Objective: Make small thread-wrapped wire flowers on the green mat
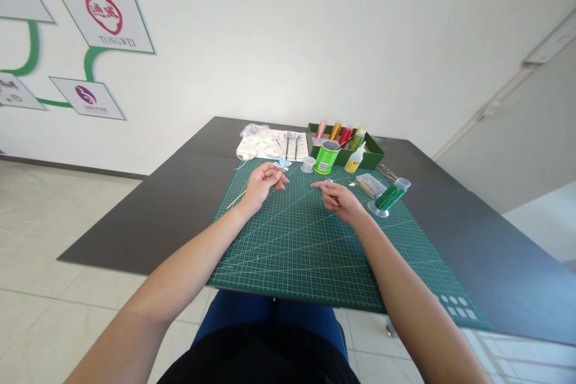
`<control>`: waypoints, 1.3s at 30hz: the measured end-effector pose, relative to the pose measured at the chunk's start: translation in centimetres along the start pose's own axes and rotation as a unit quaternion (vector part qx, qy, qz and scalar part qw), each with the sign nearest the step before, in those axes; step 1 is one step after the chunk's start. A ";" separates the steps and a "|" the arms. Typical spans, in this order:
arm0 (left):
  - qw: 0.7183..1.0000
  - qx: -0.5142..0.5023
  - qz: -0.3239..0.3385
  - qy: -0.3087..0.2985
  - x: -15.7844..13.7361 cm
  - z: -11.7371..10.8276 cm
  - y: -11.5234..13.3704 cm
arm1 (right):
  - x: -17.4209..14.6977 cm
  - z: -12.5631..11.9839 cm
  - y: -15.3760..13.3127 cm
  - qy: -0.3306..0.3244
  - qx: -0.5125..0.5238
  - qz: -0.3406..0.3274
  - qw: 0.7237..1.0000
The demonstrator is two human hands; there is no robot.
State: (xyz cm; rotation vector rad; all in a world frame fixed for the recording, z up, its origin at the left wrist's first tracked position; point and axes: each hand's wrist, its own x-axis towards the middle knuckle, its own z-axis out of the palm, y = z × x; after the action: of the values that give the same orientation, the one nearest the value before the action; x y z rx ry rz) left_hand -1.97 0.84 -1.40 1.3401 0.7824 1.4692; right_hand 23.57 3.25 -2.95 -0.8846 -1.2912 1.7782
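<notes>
Blue petals [283, 162] — flared — in left hand [265, 183]

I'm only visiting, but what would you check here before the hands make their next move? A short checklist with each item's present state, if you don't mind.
1. Blue flower at the fingertips of the left hand: ok.
2. Flower firmly pinched there: cannot tell; the contact is too small to see.
3. Small blue piece held by the right hand: cannot tell; it shows just behind the fingers.
4. Glue bottle upright, beside the green can: ok.
5. Glue bottle's tip open for use: cannot tell.
6. Spool of green wire standing on its end on the cutting mat: ok.
</notes>
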 end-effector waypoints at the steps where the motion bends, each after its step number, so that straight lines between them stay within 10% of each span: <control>1: 1.000 -0.005 -0.003 0.006 0.0 0.0 0.0 | 0.0 0.0 -0.1 0.003 -0.003 -0.003 1.000; 15: 0.998 -0.036 -0.008 0.055 0.2 -0.4 0.4 | -0.6 0.9 -0.6 -0.033 -0.073 0.017 0.997; 39: 0.998 -0.034 -0.032 0.031 -0.1 0.0 0.5 | 0.4 0.2 0.4 0.131 -0.175 -0.041 0.975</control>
State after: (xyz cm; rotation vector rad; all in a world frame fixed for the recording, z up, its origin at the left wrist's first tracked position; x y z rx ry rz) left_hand -2.13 0.62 -0.95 1.2134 0.8015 1.4800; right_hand 23.10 3.46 -3.36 -1.1961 -1.4642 1.3364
